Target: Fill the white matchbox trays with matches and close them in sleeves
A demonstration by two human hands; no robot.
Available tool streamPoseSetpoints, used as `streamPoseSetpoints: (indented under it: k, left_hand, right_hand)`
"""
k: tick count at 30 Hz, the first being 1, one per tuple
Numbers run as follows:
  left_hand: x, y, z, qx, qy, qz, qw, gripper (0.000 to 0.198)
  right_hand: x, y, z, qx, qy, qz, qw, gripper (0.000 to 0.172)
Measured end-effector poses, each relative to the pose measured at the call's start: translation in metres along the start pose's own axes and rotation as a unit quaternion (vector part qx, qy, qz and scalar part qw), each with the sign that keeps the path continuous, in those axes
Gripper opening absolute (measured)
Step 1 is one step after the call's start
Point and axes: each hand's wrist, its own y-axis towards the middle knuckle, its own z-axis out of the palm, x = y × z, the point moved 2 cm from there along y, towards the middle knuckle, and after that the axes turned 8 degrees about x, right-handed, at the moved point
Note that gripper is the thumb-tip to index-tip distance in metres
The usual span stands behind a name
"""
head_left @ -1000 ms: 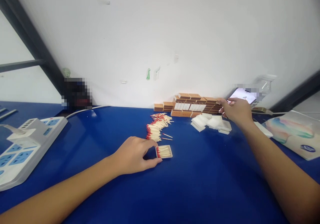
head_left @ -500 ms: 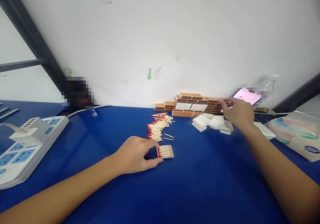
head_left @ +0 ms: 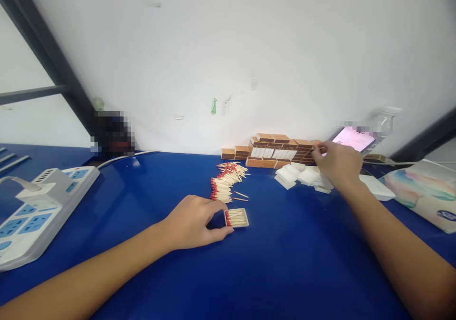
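Note:
My left hand (head_left: 199, 222) lies on the blue table, its thumb and fingers gripping the left end of a small white matchbox tray (head_left: 246, 220). Matches with red heads (head_left: 235, 218) fill the tray side by side. Just behind it, a heap of loose matches (head_left: 223, 188) spreads toward the wall. My right hand (head_left: 338, 163) reaches to the right end of a stack of brown matchboxes (head_left: 278, 139), fingers pinched on a matchbox there, mostly hidden by the fingertips. Several white empty trays (head_left: 287, 173) are piled in front of the stack, left of my right wrist.
A white power strip (head_left: 39, 220) with a plugged-in adapter occupies the left side. At the right are a phone (head_left: 352, 139) with a lit pink screen, a white box (head_left: 375, 187) and a tissue pack (head_left: 423, 191). The wall (head_left: 228, 49) rises behind the matchboxes.
My right fingertips have closed more tightly and dipped slightly at the stack's right end. My left hand and the filled tray stay put; the view shifts slightly.

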Motion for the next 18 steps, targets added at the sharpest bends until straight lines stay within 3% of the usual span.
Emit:
streamPoseSetpoints:
  k: [7, 13, 15, 18]
  left_hand:
    - [0.0, 0.0, -0.001, -0.006, -0.001, 0.005, 1.0, 0.026]
    - [0.0, 0.0, -0.001, -0.016, 0.006, 0.003, 1.0, 0.027]
    - [0.0, 0.001, 0.0, -0.016, 0.007, 0.004, 1.0, 0.027]
    - [0.001, 0.0, 0.0, -0.017, 0.008, 0.005, 1.0, 0.027]
  right_hand:
    - [0.002, -0.006, -0.011, -0.019, -0.023, 0.016, 0.999, 0.044]
    - [0.0, -0.016, -0.046, -0.094, -0.005, 0.06, 0.994, 0.049]
    - [0.002, -0.022, -0.056, -0.12, 0.009, 0.055, 0.991, 0.046]
    - [0.009, -0.033, -0.062, -0.107, 0.008, 0.021, 0.994, 0.042]
